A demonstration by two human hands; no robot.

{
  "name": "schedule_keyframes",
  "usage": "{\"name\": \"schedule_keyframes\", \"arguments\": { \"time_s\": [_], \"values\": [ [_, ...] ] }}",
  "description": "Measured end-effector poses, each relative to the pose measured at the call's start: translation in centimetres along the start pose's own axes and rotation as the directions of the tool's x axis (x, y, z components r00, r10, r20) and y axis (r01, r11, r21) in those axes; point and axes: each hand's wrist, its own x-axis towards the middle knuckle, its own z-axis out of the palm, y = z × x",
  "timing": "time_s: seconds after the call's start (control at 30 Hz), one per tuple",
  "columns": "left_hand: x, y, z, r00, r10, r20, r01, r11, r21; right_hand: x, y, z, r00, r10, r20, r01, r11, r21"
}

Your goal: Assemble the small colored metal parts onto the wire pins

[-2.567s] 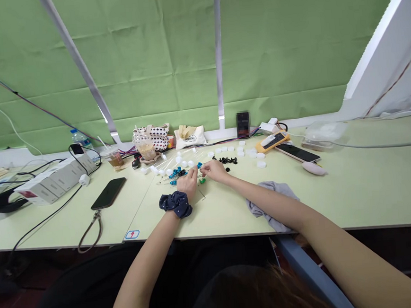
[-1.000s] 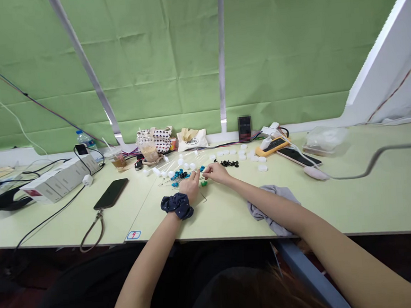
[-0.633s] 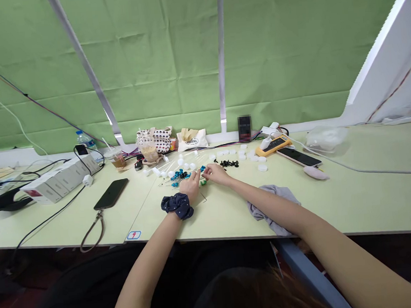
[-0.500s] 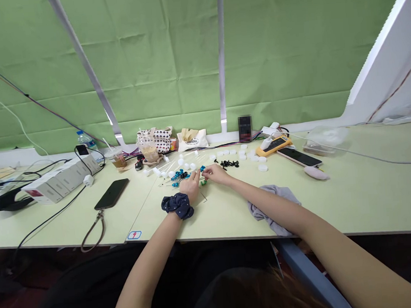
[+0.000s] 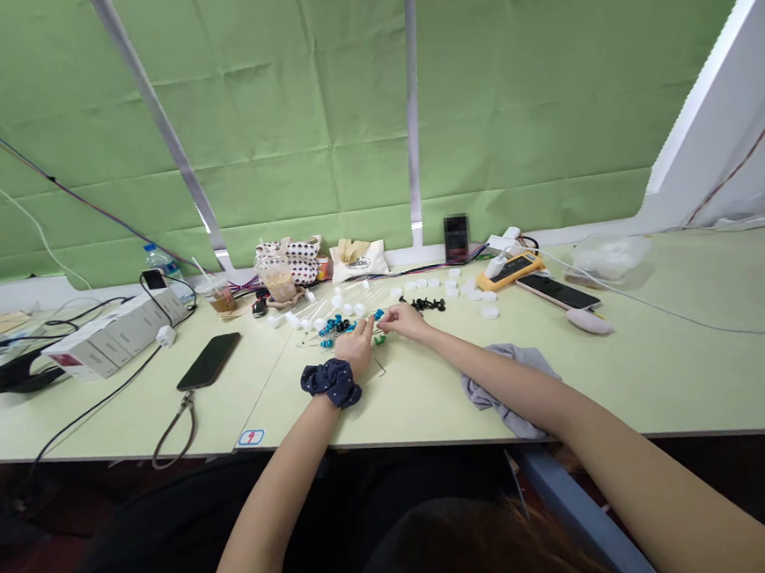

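Observation:
My right hand (image 5: 404,322) is closed in a pinch around a small shiny blue part (image 5: 378,314). Close by on its left, my left hand (image 5: 354,349) has its fingers drawn together near the same part; what lies between them is too small to make out. A dark dotted scrunchie (image 5: 330,384) circles my left wrist. Beyond the left hand lies a loose pile of blue parts (image 5: 328,329) with thin metal pins. A small green piece (image 5: 379,341) sits below the fingertips, and a thin bent rod (image 5: 381,369) rests nearer to me. Several black pieces (image 5: 429,304) lie behind my right hand.
White round caps (image 5: 489,312) and clear thin tubes (image 5: 321,304) are scattered behind the hands. A yellow multimeter (image 5: 512,270) and a phone (image 5: 559,292) lie at right. Grey cloth (image 5: 513,389) is under my right forearm. Another phone (image 5: 208,362), white boxes (image 5: 118,334) and drink cups stand left.
The blue part at my right fingertips has shifted very slightly to the right. Both hands otherwise stay in nearly the same place.

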Motion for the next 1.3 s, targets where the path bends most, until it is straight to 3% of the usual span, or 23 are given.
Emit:
{"name": "schedule_keyframes", "arguments": {
  "time_s": [0.43, 0.8, 1.0, 1.3],
  "values": [
    [0.0, 0.1, -0.2, 1.000, -0.001, 0.011, 0.002, 1.000, -0.008, 0.1, 0.1, 0.4, 0.999, 0.046, 0.028, -0.049, 0.991, 0.123],
    [-0.1, 0.1, -1.2, 0.998, -0.028, 0.060, 0.030, 0.999, -0.043, -0.9, -2.1, -0.2, 0.993, 0.041, 0.113, -0.052, 0.994, 0.100],
    [-0.2, 0.1, -1.3, 0.999, -0.013, 0.052, 0.017, 0.997, -0.072, -1.5, -2.5, -0.6, 0.995, 0.024, 0.095, -0.034, 0.994, 0.102],
    [-0.2, 0.0, -1.0, 0.999, 0.002, 0.033, 0.001, 0.998, -0.069, -0.4, -0.8, 0.1, 0.997, 0.059, 0.041, -0.064, 0.988, 0.144]
  ]
}}
